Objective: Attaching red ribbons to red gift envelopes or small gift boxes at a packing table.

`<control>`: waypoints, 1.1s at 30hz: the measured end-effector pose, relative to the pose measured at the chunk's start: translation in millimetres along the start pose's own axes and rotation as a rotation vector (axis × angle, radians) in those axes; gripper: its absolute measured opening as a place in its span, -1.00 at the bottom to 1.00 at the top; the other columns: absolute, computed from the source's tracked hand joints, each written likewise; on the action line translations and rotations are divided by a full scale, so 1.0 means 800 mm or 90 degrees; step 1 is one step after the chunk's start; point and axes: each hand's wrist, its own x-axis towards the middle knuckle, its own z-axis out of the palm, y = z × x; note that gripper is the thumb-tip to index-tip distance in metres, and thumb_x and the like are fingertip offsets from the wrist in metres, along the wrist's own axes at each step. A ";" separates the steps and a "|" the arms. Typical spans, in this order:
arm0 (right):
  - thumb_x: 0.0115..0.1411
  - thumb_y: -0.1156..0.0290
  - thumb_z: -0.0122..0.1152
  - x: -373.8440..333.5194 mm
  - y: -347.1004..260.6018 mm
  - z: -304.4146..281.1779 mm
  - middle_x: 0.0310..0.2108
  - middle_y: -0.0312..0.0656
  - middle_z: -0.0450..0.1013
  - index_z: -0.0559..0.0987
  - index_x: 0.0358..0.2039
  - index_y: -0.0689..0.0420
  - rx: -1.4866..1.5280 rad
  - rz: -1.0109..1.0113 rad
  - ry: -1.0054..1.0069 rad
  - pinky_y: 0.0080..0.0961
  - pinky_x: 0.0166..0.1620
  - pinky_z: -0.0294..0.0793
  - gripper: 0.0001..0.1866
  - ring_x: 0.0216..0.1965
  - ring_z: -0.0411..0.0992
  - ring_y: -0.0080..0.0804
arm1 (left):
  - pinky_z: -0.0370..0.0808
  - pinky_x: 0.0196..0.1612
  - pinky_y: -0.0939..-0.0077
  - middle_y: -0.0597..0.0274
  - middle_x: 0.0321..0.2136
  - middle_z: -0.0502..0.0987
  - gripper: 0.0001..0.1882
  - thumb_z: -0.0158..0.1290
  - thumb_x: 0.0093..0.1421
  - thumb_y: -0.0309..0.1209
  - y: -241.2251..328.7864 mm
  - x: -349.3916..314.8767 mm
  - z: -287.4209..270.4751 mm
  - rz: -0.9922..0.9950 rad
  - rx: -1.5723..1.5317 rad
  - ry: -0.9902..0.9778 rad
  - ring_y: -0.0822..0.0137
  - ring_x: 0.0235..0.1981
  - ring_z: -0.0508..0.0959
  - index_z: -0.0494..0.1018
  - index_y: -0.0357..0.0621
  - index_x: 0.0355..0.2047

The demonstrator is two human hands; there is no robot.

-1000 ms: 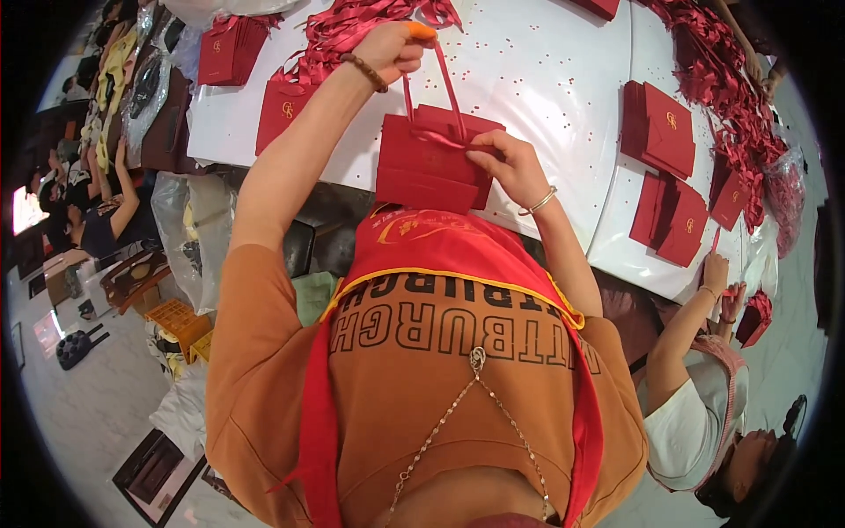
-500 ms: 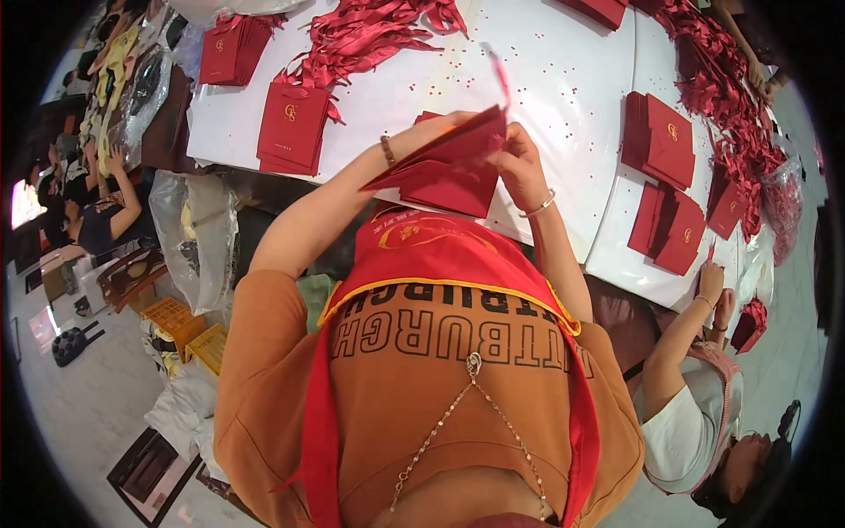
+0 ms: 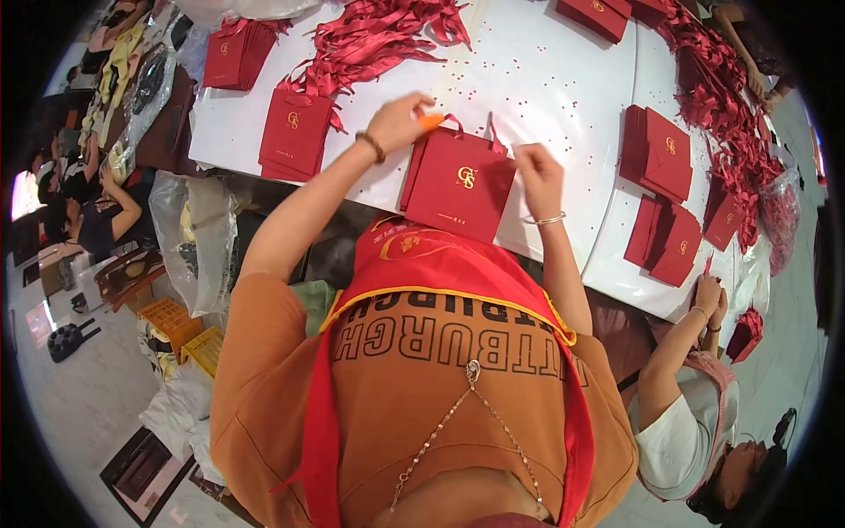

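Observation:
A dark red paper gift bag [image 3: 462,187] with a gold emblem lies flat on other red bags at the table edge before me. Its ribbon handle [image 3: 495,132] sticks up from the top edge. My left hand [image 3: 403,123] hovers by the bag's upper left corner, thumb and forefinger apart. Something orange [image 3: 430,122] shows at its thumb, beside the ribbon; I cannot tell whether it covers the thumb. Just off the bag's upper right corner, my right hand [image 3: 540,176] has its fingertips pinched together. A pale bit shows there, too small to name.
Stacked red bags stand to the left [image 3: 295,132] and right [image 3: 658,150] on the white table [image 3: 563,123]. Loose red ribbons [image 3: 378,40] are heaped at the far side. Small red dots are scattered about. Another person's hands [image 3: 709,299] work at the right edge.
The bag, held up and tilted between my hands before, now lies flat with its emblem up. My left hand has come out from behind it; my right hand has moved slightly right and down.

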 end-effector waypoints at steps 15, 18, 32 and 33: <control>-0.09 0.41 0.17 0.017 0.007 0.062 -0.33 -0.35 0.38 0.50 -0.37 0.03 -0.436 -0.366 -0.117 -0.39 -0.21 0.23 -0.81 -0.23 0.30 -0.35 | 0.20 -0.22 0.30 0.29 -0.33 0.43 -0.87 -0.11 0.04 -0.39 -0.040 0.078 0.019 0.189 0.443 0.182 0.26 -0.26 0.35 0.43 0.01 -0.42; -0.08 0.37 0.18 0.020 0.012 0.063 -0.34 -0.34 0.37 0.50 -0.38 0.01 -0.469 -0.336 -0.128 -0.39 -0.23 0.23 -0.82 -0.26 0.30 -0.36 | 0.16 -0.16 0.33 0.32 -0.35 0.41 -0.94 -0.04 0.01 -0.40 -0.036 0.020 0.009 0.354 0.409 0.257 0.29 -0.22 0.35 0.41 -0.01 -0.46; -0.13 0.25 0.28 0.045 -0.008 0.049 -0.47 -0.17 0.46 0.51 -0.35 0.12 -0.330 0.038 -0.334 -0.42 -0.33 0.38 -0.68 -0.40 0.43 -0.26 | 0.38 -0.27 0.60 0.23 -0.51 0.47 -0.83 -0.07 0.13 -0.53 0.036 -0.075 -0.068 0.081 -0.533 0.156 0.44 -0.42 0.47 0.37 -0.32 -0.25; -0.15 0.23 0.30 0.046 -0.008 0.046 -0.44 -0.17 0.46 0.50 -0.34 0.13 -0.297 0.090 -0.358 -0.44 -0.31 0.38 -0.64 -0.38 0.43 -0.29 | 0.38 -0.26 0.60 0.22 -0.50 0.47 -0.80 -0.07 0.13 -0.52 0.036 -0.075 -0.062 0.051 -0.513 0.129 0.45 -0.42 0.47 0.38 -0.33 -0.23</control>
